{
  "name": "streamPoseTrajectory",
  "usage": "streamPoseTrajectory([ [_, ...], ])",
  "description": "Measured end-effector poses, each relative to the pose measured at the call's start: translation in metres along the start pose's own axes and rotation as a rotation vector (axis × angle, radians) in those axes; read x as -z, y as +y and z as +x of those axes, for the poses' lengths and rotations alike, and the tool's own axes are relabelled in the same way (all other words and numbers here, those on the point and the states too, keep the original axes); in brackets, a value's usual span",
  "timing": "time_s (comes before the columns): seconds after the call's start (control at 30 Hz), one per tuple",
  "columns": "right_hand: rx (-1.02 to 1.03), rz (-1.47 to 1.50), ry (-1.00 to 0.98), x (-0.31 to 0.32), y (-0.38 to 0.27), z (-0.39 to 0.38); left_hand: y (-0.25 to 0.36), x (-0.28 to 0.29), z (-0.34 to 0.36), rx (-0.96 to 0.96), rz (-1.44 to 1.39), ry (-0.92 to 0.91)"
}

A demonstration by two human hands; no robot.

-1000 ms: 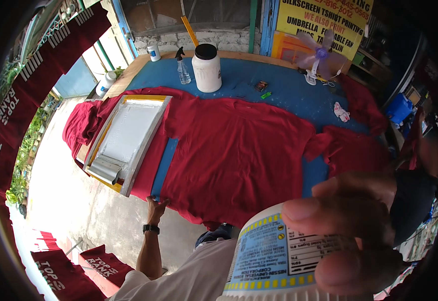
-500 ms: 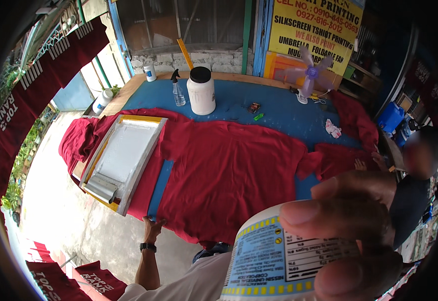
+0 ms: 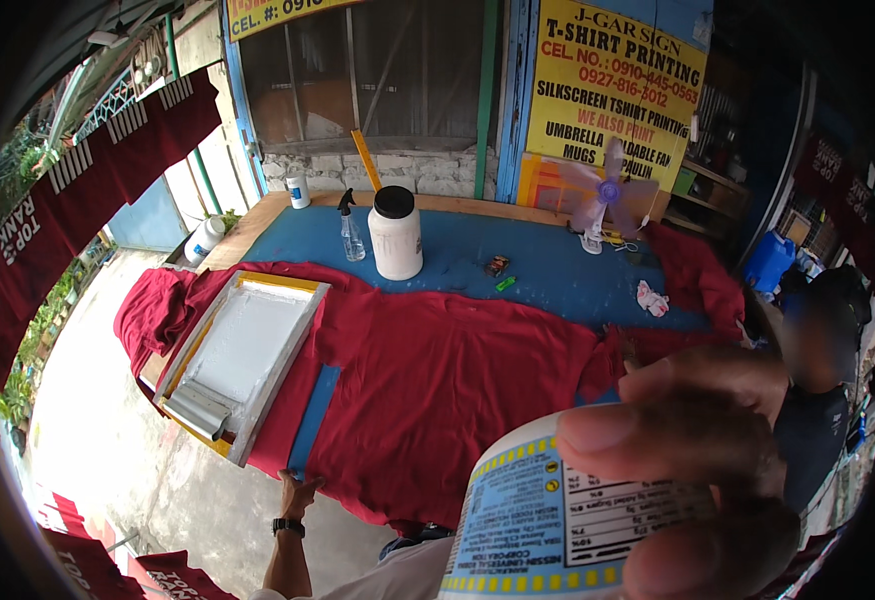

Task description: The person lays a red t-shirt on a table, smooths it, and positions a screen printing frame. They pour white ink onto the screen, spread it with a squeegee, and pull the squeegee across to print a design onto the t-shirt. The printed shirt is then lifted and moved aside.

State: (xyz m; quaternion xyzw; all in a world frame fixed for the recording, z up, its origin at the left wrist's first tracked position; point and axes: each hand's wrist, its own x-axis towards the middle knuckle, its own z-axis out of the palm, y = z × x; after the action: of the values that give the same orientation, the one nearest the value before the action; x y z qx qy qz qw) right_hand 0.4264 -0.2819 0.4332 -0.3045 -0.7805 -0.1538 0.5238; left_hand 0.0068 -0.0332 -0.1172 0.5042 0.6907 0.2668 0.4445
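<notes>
My right hand (image 3: 697,470) is closed on a white, blue and yellow paper cup (image 3: 517,510), held close to the camera. My left hand (image 3: 295,492), with a dark watch, is at the table's near edge, touching it with thumb and fingers apart, below a blue gap between red garments. A red T-shirt (image 3: 442,400) lies spread on the blue-topped table (image 3: 467,240). Left of it a framed screen (image 3: 247,340) rests over red fabric, with a metal squeegee (image 3: 192,408) on it, beside bunched red shirts (image 3: 152,320).
A white tub (image 3: 397,245), spray bottle (image 3: 352,235), small fan (image 3: 607,195) and crumpled paper (image 3: 650,298) stand or lie toward the back. A co-worker (image 3: 812,380) is at the right by more red fabric (image 3: 702,290). Red flags (image 3: 97,160) hang at left; signboards are behind.
The view has tilted up, so the table appears lower. The co-worker at the right has come more into view and reaches among the red fabric. My hands keep their positions.
</notes>
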Motion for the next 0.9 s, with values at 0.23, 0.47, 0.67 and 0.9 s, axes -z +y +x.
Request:
streamPoseTrajectory([
  [0.23,-0.484,-0.012,0.074,-0.012,-0.035,0.025,-0.003,-0.003,-0.001,0.045,-0.055,-0.011],
  [0.47,0.247,-0.067,0.048,0.013,0.029,0.004,-0.004,0.001,-0.005,0.082,-0.172,-0.077],
  [0.67,-0.037,0.002,-0.128,0.034,0.025,-0.018,-0.013,0.002,-0.003,0.096,-0.2,-0.101],
  [0.9,-0.449,0.099,-0.24,0.014,0.042,-0.044,-0.015,0.005,-0.009,0.058,-0.203,-0.098],
])
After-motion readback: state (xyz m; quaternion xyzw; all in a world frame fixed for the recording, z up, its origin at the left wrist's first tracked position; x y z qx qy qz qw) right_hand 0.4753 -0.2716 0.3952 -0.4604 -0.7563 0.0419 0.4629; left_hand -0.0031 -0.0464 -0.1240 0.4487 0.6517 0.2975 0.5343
